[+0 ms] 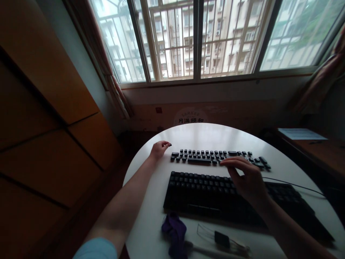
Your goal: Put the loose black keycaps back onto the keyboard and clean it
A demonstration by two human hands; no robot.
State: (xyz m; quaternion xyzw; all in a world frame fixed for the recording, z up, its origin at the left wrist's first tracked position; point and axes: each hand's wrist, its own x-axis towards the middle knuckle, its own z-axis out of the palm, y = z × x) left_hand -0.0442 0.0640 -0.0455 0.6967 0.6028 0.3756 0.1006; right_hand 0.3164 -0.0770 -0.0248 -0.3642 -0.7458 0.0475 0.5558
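My left hand (159, 149) is at the far left of the white round table, with a small dark keycap (169, 145) pinched between its fingertips. To its right, loose black keycaps (203, 156) lie in rows, a long space bar cap (199, 161) among them. My right hand (248, 174) reaches over a black keyboard (194, 196). Its thumb and forefinger close together at the front row of loose caps; whether a cap is between them is hidden. On the keyboard, upper rows of keys show, while the lower part looks dark and without caps.
A purple cloth (175, 230) lies at the table's front, beside a wire keycap puller (222, 238) and a pale handle-like tool (207, 250). A cable (293, 184) runs off to the right. Behind are a barred window and a brown side table (331, 154) with paper.
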